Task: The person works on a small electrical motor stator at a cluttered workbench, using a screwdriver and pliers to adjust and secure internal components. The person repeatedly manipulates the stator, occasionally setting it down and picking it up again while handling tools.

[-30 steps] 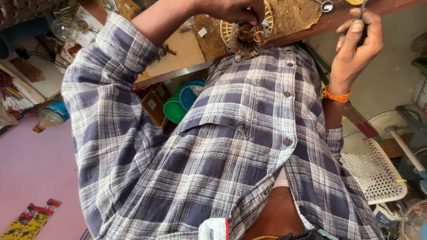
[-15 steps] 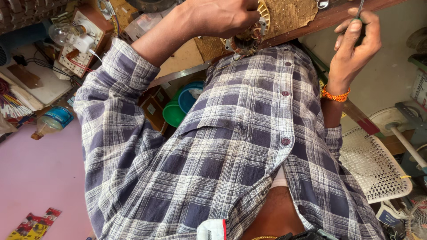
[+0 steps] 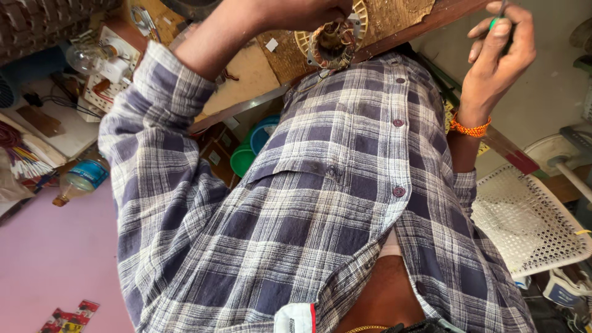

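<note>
One motor coil [image 3: 333, 43], coppery windings | left hand [image 3: 311, 11] atop | cream housing.

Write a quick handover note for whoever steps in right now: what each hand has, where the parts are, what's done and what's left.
Left hand: grip closed on top of the round copper-wound motor part, which sits at the wooden bench edge.
Right hand: raised to the side, pinching a thin green-handled tool, apart from the motor part.
Done: motor part is steadied on the bench.
Left: tool has not yet been brought to the windings; their condition is too hidden to judge.
</note>
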Available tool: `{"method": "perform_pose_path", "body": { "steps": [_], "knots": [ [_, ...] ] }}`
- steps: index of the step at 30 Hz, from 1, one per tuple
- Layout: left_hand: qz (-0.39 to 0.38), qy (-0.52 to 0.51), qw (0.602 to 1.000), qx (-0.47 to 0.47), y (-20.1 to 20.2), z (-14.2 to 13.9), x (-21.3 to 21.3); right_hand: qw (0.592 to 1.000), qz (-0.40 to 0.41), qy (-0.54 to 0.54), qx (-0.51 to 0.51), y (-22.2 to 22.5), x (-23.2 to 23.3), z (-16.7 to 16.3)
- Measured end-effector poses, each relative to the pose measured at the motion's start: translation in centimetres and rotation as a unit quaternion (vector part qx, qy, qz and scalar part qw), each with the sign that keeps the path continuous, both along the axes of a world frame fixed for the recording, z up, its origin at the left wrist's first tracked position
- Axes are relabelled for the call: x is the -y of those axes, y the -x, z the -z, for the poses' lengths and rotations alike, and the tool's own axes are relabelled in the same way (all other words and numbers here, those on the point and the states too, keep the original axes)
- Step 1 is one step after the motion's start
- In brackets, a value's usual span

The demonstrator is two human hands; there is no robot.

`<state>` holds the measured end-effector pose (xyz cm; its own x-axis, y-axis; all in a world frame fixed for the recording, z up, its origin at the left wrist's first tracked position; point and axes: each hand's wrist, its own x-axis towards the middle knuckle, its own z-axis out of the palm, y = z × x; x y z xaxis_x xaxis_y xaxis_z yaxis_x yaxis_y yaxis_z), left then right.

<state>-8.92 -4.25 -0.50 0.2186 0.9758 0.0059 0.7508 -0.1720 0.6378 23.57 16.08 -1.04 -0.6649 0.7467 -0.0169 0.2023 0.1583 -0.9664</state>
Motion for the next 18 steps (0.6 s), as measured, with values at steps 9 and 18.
{"method": "perform_pose_path", "body": {
  "steps": [9,18],
  "knots": [
    [-0.06,0.02,0.997,0.052,-0.4,-0.2,2.7,0.999,-0.036,0.011,0.035,1.0,0.3,0.8],
    [-0.081,0.056,0.987,0.127,-1.4,1.7,4.6,0.997,-0.056,0.014,0.045,0.4,1.3,0.5]
  ]
}}
